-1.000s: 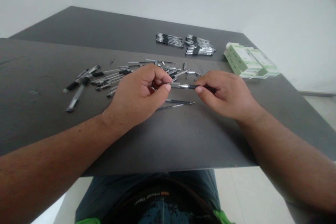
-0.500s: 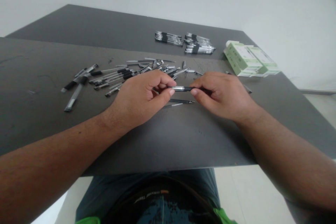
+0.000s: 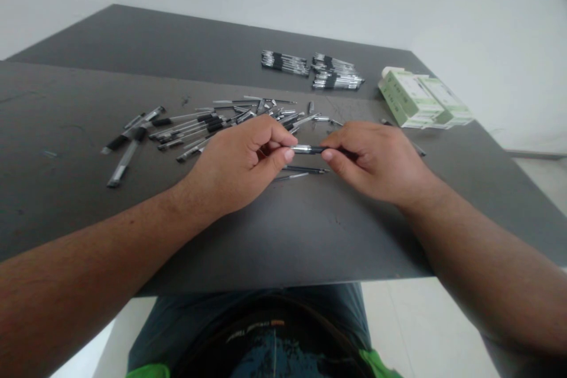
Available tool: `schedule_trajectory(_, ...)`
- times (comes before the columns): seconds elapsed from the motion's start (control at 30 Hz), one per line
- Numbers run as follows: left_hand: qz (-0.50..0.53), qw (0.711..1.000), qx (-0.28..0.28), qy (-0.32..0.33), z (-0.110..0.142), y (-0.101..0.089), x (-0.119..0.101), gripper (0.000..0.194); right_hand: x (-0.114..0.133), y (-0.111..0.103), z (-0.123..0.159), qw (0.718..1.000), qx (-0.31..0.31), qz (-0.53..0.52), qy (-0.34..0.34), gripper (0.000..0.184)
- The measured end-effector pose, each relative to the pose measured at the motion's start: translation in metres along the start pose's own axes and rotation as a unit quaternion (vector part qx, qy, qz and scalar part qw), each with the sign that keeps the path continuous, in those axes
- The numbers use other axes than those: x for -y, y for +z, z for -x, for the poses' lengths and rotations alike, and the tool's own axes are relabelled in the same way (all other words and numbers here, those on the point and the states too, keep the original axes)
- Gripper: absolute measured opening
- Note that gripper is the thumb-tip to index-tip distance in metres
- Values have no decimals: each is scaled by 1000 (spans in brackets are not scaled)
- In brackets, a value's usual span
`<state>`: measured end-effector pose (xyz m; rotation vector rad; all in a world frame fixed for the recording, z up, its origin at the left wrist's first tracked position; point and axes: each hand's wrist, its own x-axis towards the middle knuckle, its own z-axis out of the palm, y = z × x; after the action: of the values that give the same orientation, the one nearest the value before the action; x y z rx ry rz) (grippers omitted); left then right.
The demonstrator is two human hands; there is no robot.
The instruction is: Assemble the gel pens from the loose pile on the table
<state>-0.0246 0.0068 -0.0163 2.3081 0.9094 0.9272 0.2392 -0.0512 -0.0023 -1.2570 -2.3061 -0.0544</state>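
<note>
Between my two hands, a black and clear pen (image 3: 305, 149) lies level above the table. My left hand (image 3: 248, 159) pinches its left end between thumb and fingers. The dark right end is gripped by my right hand (image 3: 372, 156), thumb against forefinger. Both ends of the pen are hidden by the fingers. Just below it, a few thin dark refills (image 3: 308, 170) rest on the table. Beyond my left hand spreads a loose heap of pen parts (image 3: 199, 127), clear barrels with black grips, partly covered by that hand.
Several bundled pens (image 3: 283, 63) lie at the back, with more pens (image 3: 337, 80) to their right. Green and white boxes (image 3: 414, 97) stand at the back right. Separate pens (image 3: 126, 156) lie on the left of the grey table (image 3: 274, 242).
Both hands keep their hold on the pen in almost the same place. Only a very slight shift of the view shows.
</note>
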Motion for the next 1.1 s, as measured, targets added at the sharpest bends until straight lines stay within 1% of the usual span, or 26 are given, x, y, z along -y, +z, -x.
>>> schedule_trajectory(0.27,11,1000,2,-9,1,0,0,11,1,0,0,1000,-3,-15,-10,19)
schedule_trajectory(0.4,17,1000,3,-15,2,0,0,12,3,0,0,1000,2,-11,-2,19)
schedule_trajectory(0.53,9,1000,12,-9,1,0,0,11,3,1,0,1000,10,-16,-7,19)
schedule_trajectory(0.63,8,1000,14,-7,1,0,-1,11,3,2,1,1000,5,-20,-11,19)
schedule_trajectory(0.9,-9,1000,4,-6,0,-1,-1,12,3,4,1,1000,3,-23,5,19)
schedule_trajectory(1.03,-16,1000,21,14,1,1,-2,14,4,6,1,999,18,-39,-4,20)
schedule_trajectory(1.1,-12,1000,20,8,2,2,-1,13,4,6,1,999,20,-44,-1,20)
